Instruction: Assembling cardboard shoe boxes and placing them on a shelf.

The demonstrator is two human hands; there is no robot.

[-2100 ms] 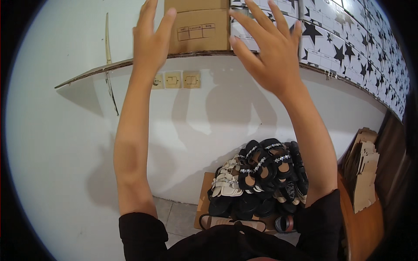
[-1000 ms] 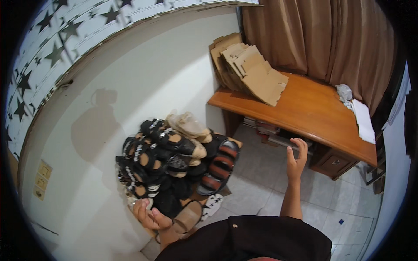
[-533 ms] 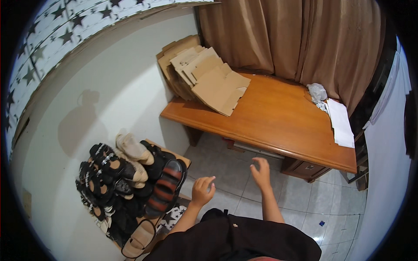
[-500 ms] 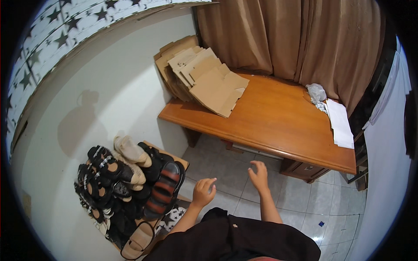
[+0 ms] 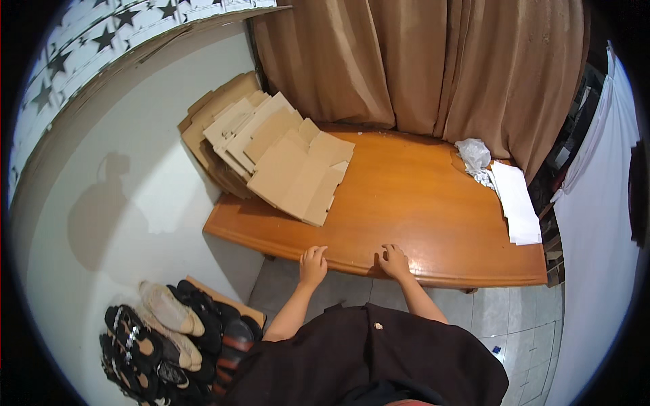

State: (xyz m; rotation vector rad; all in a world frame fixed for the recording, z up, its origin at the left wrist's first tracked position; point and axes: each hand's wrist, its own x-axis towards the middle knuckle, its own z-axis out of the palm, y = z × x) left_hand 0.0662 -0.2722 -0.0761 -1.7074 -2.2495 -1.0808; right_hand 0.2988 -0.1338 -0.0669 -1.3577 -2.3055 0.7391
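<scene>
At the front edge of the brown wooden desk [image 5: 413, 203], my left hand [image 5: 313, 266] hangs with loosely bent fingers and nothing in it. My right hand [image 5: 395, 262] is a little way to its right, thumb and fingers apart, also holding nothing. Both overlap the desk's near edge; whether they touch it I cannot tell. Beyond my left hand, a stack of flattened cardboard boxes [image 5: 291, 169] leans against the wall at the desk's left end. The foremost sheet lies partly unfolded on the desktop.
A crumpled plastic bag [image 5: 474, 154] and white paper sheets [image 5: 518, 203] lie at the desk's right. Several shoes [image 5: 172, 308] crowd a rack at lower left. A brown curtain [image 5: 420, 61] hangs behind the desk, and a white cloth [image 5: 596, 203] hangs at right.
I have come nearer to the desk. Both hands have gone from above the floor to the desk's front edge. The shoes now sit lower in view.
</scene>
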